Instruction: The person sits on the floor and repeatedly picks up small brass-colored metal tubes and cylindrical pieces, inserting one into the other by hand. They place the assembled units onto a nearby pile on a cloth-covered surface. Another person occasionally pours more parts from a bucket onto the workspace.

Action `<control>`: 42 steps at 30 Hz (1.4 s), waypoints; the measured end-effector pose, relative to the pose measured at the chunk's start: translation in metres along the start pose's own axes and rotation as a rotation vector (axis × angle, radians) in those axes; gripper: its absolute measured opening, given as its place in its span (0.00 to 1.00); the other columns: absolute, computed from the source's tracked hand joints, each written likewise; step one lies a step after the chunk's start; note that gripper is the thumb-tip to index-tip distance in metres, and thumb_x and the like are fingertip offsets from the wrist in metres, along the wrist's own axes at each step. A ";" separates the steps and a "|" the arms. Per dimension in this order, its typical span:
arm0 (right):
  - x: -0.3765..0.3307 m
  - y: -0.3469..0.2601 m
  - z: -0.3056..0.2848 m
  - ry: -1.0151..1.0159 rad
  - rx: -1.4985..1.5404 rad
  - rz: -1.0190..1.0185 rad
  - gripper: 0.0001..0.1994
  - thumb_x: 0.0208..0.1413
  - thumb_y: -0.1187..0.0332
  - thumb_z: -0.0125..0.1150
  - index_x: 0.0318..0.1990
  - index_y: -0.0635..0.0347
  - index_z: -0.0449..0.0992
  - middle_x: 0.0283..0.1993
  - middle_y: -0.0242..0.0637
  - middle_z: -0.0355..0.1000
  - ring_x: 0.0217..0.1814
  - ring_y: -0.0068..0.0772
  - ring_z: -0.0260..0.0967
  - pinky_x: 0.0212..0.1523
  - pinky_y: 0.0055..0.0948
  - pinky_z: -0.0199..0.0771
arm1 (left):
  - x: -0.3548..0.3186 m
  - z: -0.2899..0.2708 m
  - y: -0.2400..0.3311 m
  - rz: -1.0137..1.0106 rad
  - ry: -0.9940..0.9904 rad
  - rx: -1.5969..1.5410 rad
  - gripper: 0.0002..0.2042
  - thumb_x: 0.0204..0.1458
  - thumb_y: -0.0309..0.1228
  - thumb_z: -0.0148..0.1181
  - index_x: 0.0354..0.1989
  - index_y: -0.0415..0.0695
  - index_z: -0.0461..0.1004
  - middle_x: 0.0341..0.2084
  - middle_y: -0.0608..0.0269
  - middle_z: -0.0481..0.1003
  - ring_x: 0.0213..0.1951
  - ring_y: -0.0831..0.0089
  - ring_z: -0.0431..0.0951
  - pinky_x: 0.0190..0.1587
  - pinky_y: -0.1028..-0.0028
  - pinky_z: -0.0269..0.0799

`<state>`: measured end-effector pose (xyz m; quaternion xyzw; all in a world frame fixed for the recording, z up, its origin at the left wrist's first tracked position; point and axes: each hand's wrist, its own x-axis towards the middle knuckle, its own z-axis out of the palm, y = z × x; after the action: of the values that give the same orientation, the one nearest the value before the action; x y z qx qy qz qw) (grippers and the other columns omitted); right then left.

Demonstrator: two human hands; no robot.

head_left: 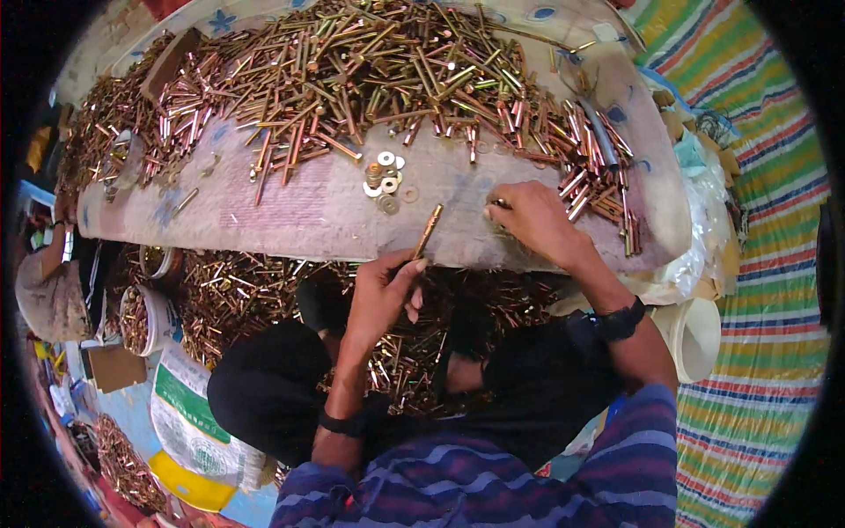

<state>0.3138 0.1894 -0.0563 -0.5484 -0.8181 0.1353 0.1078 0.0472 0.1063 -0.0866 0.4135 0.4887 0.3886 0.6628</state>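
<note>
My left hand (385, 292) is closed around the lower end of a brass-coloured bolt (429, 231), which tilts up and to the right over the table's front edge. My right hand (534, 220) hovers over the tabletop right of that bolt, thumb and fingertips pinched together. Something small and dark shows at its fingertips, too little to name. Between the hands and the big heap lies a loose cluster of flat washers (388, 184), silver and brass-coloured. Many similar bolts (352, 75) are piled across the back of the table.
A smaller bunch of bolts (607, 198) lies right of my right hand on the cloth-covered table (290, 207). More metal parts (238, 290) cover the ground beneath. White buckets (700, 339) and a sack (194, 414) stand around me. Another person's arm (57, 251) shows at far left.
</note>
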 end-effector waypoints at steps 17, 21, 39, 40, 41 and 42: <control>0.004 -0.046 -0.033 -0.091 0.726 0.072 0.15 0.55 0.65 0.68 0.46 0.66 0.80 0.39 0.41 0.79 0.40 0.23 0.75 0.45 0.28 0.76 | -0.004 -0.001 0.008 0.003 -0.003 0.131 0.11 0.64 0.29 0.57 0.48 0.34 0.79 0.14 0.69 0.69 0.15 0.82 0.68 0.17 0.76 0.66; 0.001 -0.055 -0.035 -0.129 0.747 0.054 0.15 0.57 0.65 0.67 0.48 0.65 0.80 0.40 0.41 0.79 0.40 0.25 0.76 0.46 0.28 0.76 | -0.006 0.000 0.011 0.012 -0.011 0.180 0.12 0.64 0.29 0.57 0.49 0.35 0.79 0.14 0.70 0.68 0.15 0.83 0.67 0.17 0.77 0.65; 0.000 -0.050 -0.034 -0.159 0.643 -0.113 0.11 0.58 0.71 0.66 0.47 0.64 0.80 0.38 0.35 0.79 0.39 0.22 0.74 0.42 0.27 0.75 | -0.009 -0.014 0.007 0.068 0.007 0.399 0.11 0.62 0.28 0.58 0.49 0.37 0.80 0.18 0.68 0.72 0.17 0.82 0.67 0.20 0.75 0.64; 0.000 -0.048 -0.034 -0.151 0.641 -0.133 0.11 0.58 0.70 0.65 0.46 0.63 0.80 0.37 0.38 0.79 0.37 0.25 0.75 0.41 0.28 0.75 | -0.010 -0.015 0.008 0.069 0.005 0.401 0.11 0.62 0.28 0.58 0.49 0.37 0.81 0.18 0.68 0.72 0.17 0.82 0.67 0.20 0.75 0.64; 0.000 -0.047 -0.033 -0.143 0.641 -0.154 0.11 0.57 0.69 0.65 0.46 0.63 0.80 0.36 0.41 0.79 0.36 0.27 0.77 0.41 0.30 0.76 | -0.010 -0.015 0.009 0.057 0.003 0.393 0.11 0.62 0.28 0.58 0.49 0.37 0.81 0.18 0.69 0.72 0.17 0.82 0.67 0.20 0.76 0.64; 0.001 -0.047 -0.030 -0.130 0.676 -0.146 0.11 0.58 0.70 0.64 0.46 0.64 0.80 0.33 0.40 0.79 0.33 0.27 0.77 0.38 0.31 0.76 | -0.010 -0.016 0.010 0.043 0.005 0.394 0.11 0.61 0.28 0.60 0.48 0.37 0.81 0.19 0.69 0.73 0.18 0.83 0.67 0.21 0.76 0.63</control>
<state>0.2819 0.1760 -0.0124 -0.4122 -0.7692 0.4249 0.2404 0.0283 0.1030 -0.0767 0.5446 0.5478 0.3007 0.5594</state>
